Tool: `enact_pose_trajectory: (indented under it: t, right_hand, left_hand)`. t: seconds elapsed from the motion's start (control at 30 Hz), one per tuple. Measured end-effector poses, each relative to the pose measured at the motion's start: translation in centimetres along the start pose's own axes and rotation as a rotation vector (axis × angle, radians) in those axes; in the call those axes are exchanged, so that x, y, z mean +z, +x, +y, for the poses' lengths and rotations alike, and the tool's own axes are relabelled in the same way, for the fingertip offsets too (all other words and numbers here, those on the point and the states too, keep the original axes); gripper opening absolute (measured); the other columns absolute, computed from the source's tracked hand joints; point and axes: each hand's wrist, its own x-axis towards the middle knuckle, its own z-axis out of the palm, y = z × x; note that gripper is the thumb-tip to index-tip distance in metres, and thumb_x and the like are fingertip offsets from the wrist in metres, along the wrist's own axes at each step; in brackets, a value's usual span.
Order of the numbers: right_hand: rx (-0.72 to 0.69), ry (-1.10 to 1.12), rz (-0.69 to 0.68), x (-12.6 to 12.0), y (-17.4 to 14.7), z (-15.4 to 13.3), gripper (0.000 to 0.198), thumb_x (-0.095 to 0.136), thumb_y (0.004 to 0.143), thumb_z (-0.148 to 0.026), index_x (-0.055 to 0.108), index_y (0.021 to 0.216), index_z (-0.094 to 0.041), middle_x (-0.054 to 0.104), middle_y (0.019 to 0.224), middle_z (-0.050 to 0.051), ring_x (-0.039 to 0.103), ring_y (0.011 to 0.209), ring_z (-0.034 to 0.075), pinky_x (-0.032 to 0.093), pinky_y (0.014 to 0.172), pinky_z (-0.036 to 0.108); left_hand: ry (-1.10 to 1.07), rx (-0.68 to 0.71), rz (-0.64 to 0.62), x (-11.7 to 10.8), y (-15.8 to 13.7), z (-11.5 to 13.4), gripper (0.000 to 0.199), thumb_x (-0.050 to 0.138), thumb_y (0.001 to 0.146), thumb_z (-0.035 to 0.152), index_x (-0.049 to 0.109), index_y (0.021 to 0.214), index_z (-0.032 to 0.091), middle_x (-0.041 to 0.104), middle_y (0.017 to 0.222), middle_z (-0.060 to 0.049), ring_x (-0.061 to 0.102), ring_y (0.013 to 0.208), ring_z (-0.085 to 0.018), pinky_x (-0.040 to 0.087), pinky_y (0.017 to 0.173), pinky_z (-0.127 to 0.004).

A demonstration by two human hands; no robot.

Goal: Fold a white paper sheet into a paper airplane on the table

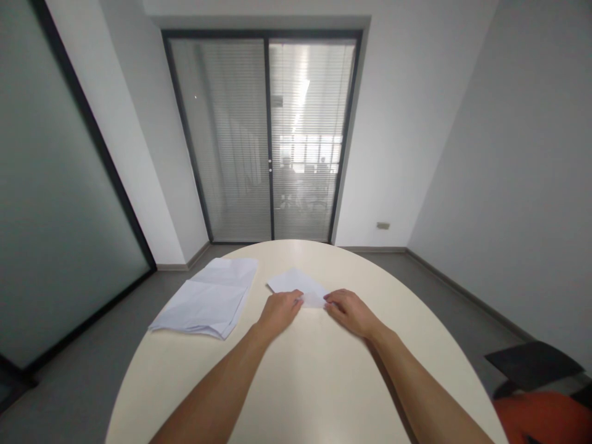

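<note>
Folded white paper: a small piece [300,283] lay flat near the middle of the far half of the surface, one corner pointing toward the far rim, its straight near edge running between the two hands.
Left hand: the left hand [281,309] had its fingers closed on the paper's near left part.
Right hand: the right hand [350,310] pinched the paper's right corner between thumb and fingertips.
Paper stack: larger creased white sheets [208,299] lay to the left, well apart from the left hand; their outer side reached the surface's left rim, and whether it overhung could not be told.
Surface: the cream, round-edged surface [296,376] showed a bare strip between stack and folded paper, a wide stretch between the forearms, and more room right of the right hand, out to the curved rim.
Past the rim: a glass door [305,142] with blinds stood beyond the far edge; a partly visible chair [539,364], black and orange-red, stood beside the near right edge.
</note>
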Motion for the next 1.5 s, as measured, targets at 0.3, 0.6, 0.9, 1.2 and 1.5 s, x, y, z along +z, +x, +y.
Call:
enact_pose_trajectory:
  t: [0.3, 0.6, 0.9, 1.2, 1.5]
  right_hand:
    - [0.071, -0.042, 0.017, 0.3, -0.3, 0.9, 0.03, 0.04, 0.098, -0.031, 0.066, 0.092, -0.019, 0.07, 0.096, 0.01, 0.062, 0.093, 0.023, 0.046, 0.086, 0.035]
    - [0.173, -0.157, 0.077, 0.5, -0.2, 1.1, 0.02, 0.051, 0.091, -0.025, 0.068, 0.099, -0.018, 0.07, 0.1, 0.008, 0.06, 0.098, 0.023, 0.044, 0.088, 0.034]
    - [0.08, -0.144, -0.015, 1.7, -0.1, -0.1, 0.033, 0.048, 0.096, -0.028, 0.072, 0.117, -0.021, 0.069, 0.115, 0.009, 0.059, 0.105, 0.023, 0.045, 0.096, 0.036]
    - [0.145, -0.219, 0.04, 2.0, -0.2, 1.2, 0.035, 0.046, 0.097, -0.03, 0.074, 0.115, -0.021, 0.067, 0.119, 0.012, 0.057, 0.109, 0.026, 0.045, 0.098, 0.038]
    - [0.148, -0.19, -0.023, 1.9, -0.2, 0.3, 0.039, 0.046, 0.097, -0.036, 0.067, 0.124, -0.018, 0.065, 0.127, 0.013, 0.057, 0.118, 0.026, 0.043, 0.103, 0.038]
  left_hand:
    - [-0.17, 0.091, 0.028, 0.7, -0.1, -0.3, 0.05, 0.054, 0.092, 0.02, 0.048, 0.142, 0.026, 0.065, 0.128, -0.005, 0.062, 0.116, -0.021, 0.047, 0.099, -0.033]
    - [-0.089, 0.186, 0.014, 1.4, -0.3, -0.8, 0.031, 0.049, 0.095, 0.02, 0.071, 0.116, 0.024, 0.058, 0.139, -0.004, 0.057, 0.122, -0.022, 0.045, 0.107, -0.038]
    - [-0.069, 0.275, 0.016, 0.7, -0.4, 0.1, 0.026, 0.059, 0.087, 0.019, 0.073, 0.11, 0.021, 0.072, 0.115, -0.006, 0.063, 0.104, -0.023, 0.048, 0.097, -0.041]
    - [-0.094, 0.406, -0.088, 0.1, -0.7, 0.3, 0.034, 0.06, 0.087, 0.024, 0.068, 0.12, 0.021, 0.065, 0.131, -0.005, 0.056, 0.124, -0.025, 0.038, 0.112, -0.043]
    - [-0.023, 0.397, -0.099, 0.6, -0.6, 0.4, 0.038, 0.052, 0.093, 0.023, 0.063, 0.129, 0.021, 0.06, 0.138, -0.004, 0.052, 0.13, -0.024, 0.037, 0.115, -0.041]
